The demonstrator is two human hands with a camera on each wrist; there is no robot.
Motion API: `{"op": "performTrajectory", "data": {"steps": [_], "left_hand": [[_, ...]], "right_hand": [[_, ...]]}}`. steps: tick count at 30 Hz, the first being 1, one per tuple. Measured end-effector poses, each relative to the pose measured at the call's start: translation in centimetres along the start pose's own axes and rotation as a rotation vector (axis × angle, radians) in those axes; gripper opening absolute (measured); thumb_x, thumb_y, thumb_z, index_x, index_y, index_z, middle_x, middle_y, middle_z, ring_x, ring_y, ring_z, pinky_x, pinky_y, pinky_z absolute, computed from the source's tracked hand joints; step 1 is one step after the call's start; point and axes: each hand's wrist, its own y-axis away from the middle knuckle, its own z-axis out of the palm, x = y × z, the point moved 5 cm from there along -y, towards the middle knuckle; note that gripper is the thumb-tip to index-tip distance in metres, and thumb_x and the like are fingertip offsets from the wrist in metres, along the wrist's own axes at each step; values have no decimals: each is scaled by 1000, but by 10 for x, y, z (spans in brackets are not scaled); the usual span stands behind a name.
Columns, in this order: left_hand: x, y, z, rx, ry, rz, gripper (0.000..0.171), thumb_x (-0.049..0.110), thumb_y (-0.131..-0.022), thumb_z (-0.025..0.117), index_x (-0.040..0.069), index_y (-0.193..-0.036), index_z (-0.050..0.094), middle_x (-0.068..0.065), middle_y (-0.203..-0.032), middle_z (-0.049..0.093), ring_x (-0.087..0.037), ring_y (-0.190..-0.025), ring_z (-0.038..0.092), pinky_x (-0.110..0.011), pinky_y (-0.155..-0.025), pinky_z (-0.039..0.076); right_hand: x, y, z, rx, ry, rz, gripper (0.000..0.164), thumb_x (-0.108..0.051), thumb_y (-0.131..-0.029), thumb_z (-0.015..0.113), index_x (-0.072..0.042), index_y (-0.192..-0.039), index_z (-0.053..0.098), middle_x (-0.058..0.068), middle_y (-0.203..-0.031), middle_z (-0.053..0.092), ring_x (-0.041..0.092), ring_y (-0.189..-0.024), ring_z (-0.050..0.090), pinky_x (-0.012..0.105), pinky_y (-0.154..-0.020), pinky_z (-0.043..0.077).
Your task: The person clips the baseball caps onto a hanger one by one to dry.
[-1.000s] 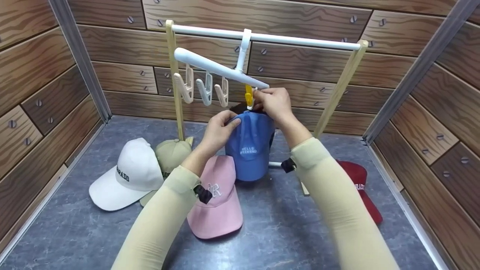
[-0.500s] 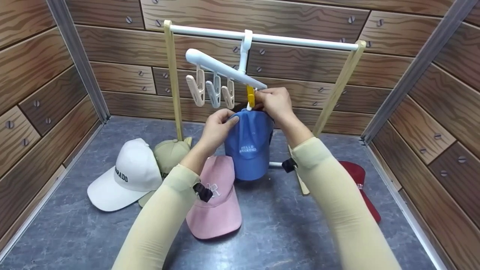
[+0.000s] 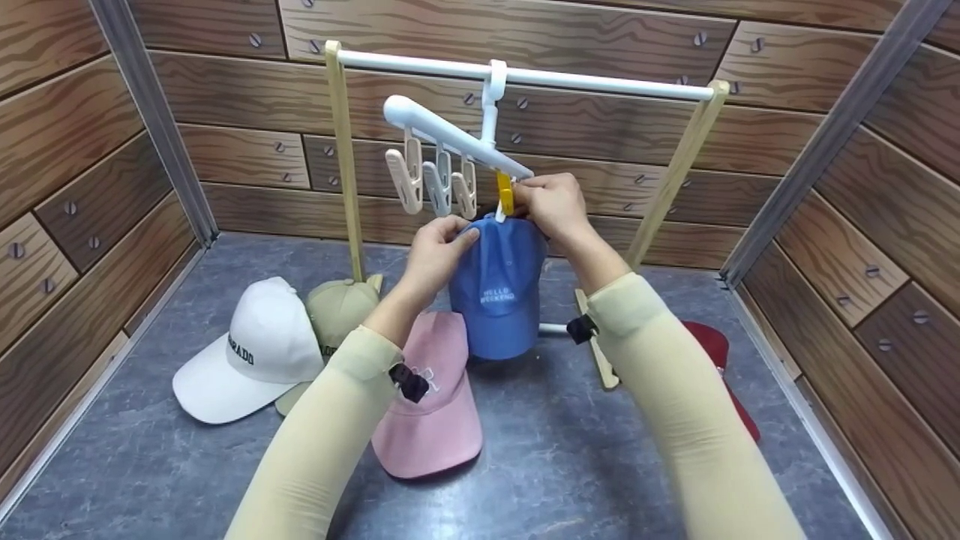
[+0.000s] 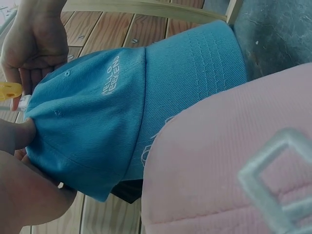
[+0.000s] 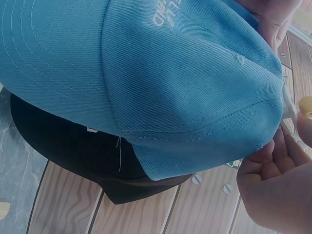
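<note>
A blue baseball cap (image 3: 495,285) lettered HELLO WEEKEND hangs brim down below a white hanger (image 3: 450,139). My left hand (image 3: 435,251) pinches the left side of its crown between thumb and fingers. At the top of the crown, the white tip of a yellow clothespin (image 3: 505,193) meets the fabric; how firmly it bites cannot be seen. My right hand (image 3: 559,206) pinches this clothespin, its far fingers tucked behind the cap. A black cap (image 5: 73,151) shows behind the blue one in the right wrist view.
Several pale clothespins (image 3: 437,187) dangle from the hanger's left half. A wood-legged rack with a white rail (image 3: 600,81) carries the hanger. White (image 3: 274,330), olive (image 3: 341,307) and pink (image 3: 431,420) caps lie left of centre; a red cap (image 3: 709,345) is partly behind my right forearm.
The hanger has swung round, its left end and pale clothespins shifting right. The yellow clothespin has moved slightly right. Both hands keep their grips, and the blue cap has barely moved.
</note>
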Motion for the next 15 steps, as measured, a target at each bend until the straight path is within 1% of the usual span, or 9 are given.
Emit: {"op": "performTrajectory", "data": {"steps": [4,8,11,15], "left_hand": [[2,0,1,15,-3,-15,11,10,-107,74,3,-99,77,3,-85,59,-14,-85,54,-29,-76,43],[3,0,3,22,33,-37,10,10,-107,74,3,-100,76,3,-82,57,-14,-83,52,-29,-74,42],[3,0,5,31,55,-53,10,10,-107,74,1,-103,77,4,-82,56,-13,-82,52,-27,-73,42],[2,0,6,52,58,-65,13,10,-106,75,-3,-109,78,4,-82,56,-11,-80,52,-25,-71,42]], "right_hand": [[1,-1,-2,-7,28,-7,21,-16,-98,73,-3,-103,89,3,-74,73,9,-61,61,21,-57,48],[2,-2,-4,-8,36,-19,21,-16,-96,73,-3,-101,89,-5,-71,71,10,-67,61,22,-60,47],[3,-2,-6,-14,43,-34,21,-16,-95,72,-3,-100,89,-8,-71,70,10,-70,61,22,-62,47],[5,-3,-7,-31,49,-45,21,-16,-96,72,-4,-98,88,-8,-70,69,9,-69,61,22,-63,48]]}}
